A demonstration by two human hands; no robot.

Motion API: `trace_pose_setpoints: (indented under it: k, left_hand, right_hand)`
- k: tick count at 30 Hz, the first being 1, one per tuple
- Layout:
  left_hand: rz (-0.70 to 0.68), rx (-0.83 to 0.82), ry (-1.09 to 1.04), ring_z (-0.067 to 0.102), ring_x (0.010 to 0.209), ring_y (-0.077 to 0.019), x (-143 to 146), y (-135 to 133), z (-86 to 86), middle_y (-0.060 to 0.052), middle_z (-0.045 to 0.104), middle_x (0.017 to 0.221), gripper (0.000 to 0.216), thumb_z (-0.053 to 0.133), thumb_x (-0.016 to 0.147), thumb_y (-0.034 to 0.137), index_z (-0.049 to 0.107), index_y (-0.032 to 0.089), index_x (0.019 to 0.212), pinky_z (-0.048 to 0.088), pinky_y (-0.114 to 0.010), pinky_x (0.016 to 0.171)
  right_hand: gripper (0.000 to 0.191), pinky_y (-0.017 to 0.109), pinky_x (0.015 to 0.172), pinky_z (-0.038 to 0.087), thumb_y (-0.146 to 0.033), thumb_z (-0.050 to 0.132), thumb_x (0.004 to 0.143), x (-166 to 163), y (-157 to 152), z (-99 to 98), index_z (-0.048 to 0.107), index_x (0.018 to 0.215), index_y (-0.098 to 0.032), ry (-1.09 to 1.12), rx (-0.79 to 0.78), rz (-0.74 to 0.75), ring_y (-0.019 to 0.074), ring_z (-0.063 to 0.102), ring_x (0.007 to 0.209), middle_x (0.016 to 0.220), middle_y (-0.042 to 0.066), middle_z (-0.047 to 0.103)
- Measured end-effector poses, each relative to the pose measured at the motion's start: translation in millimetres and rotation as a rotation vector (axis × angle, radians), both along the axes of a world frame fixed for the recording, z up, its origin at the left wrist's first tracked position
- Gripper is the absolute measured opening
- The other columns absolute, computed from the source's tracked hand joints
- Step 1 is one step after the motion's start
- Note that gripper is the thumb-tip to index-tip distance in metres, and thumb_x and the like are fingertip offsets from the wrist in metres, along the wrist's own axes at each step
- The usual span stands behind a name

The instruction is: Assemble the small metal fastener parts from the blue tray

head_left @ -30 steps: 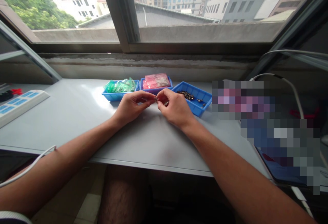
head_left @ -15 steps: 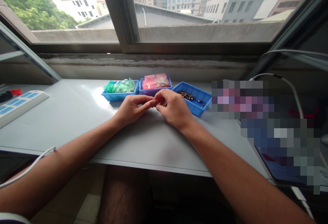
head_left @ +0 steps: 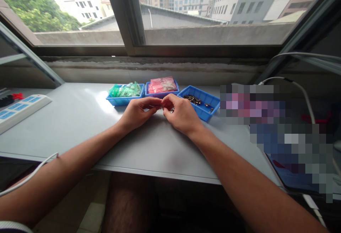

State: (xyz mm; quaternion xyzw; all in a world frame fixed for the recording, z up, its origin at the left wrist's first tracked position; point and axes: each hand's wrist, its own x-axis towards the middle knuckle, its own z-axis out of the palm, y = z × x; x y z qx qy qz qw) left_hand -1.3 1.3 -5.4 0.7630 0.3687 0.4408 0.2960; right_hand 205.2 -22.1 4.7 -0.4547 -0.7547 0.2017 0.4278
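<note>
Small metal part (head_left: 161, 107), barely visible, is being pinched between the fingertips of the left hand (head_left: 137, 113) and right hand (head_left: 181, 114), both closed on it just in front of the middle blue tray (head_left: 161, 93). Working low over the table (head_left: 80, 119) seems wise. The tray of dark parts (head_left: 201, 103) is sitting right of that tray, the green-packet tray (head_left: 124, 94) left, crowding the far side.

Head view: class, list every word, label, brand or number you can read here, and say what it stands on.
None can be read.
Power strip: blue patches only, no legible print.
Pink packets and green packets in the blue trays: any print is too small.
Right side of table: pixelated.
</note>
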Motion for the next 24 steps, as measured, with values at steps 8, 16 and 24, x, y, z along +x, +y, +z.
trace_pose_setpoints:
  k: [8, 16, 24]
  left_hand:
    - [0.026, -0.027, 0.036, 0.083, 0.097, -0.0244, -2.8, -0.3, 5.3, -0.009, 0.086, 0.106, 0.037, 0.075, 0.102, 0.051, 0.084, 0.018, 0.115, 0.064, -0.031, 0.088]
    - [0.001, -0.004, 0.108, 0.084, 0.094, -0.0254, -4.0, -1.2, 4.9, -0.008, 0.087, 0.104, 0.036, 0.079, 0.099, 0.050, 0.088, 0.018, 0.112, 0.065, -0.030, 0.087]
    - [0.031, 0.026, 0.061, 0.083, 0.093, -0.0247, -2.4, 0.0, 1.6, -0.008, 0.087, 0.104, 0.030, 0.085, 0.093, 0.044, 0.087, 0.018, 0.108, 0.066, -0.033, 0.088]
  right_hand:
    - [0.017, 0.030, 0.083, 0.054, -0.011, 0.068, 0.091, -0.5, -2.0, 4.1, 0.074, 0.102, -0.022, 0.010, 0.033, -0.026, 0.0192, 0.073, 0.085, 0.095, 0.003, 0.080]
    - [0.015, 0.028, 0.079, 0.051, -0.006, 0.072, 0.087, 0.4, -1.2, 5.0, 0.071, 0.089, -0.021, 0.004, 0.025, 0.007, 0.0176, 0.070, 0.086, 0.093, 0.002, 0.078]
    - [0.006, 0.030, 0.078, 0.052, -0.016, 0.071, 0.092, 0.7, -1.6, 3.8, 0.071, 0.090, -0.022, 0.037, 0.018, -0.024, 0.0183, 0.072, 0.082, 0.089, 0.002, 0.078]
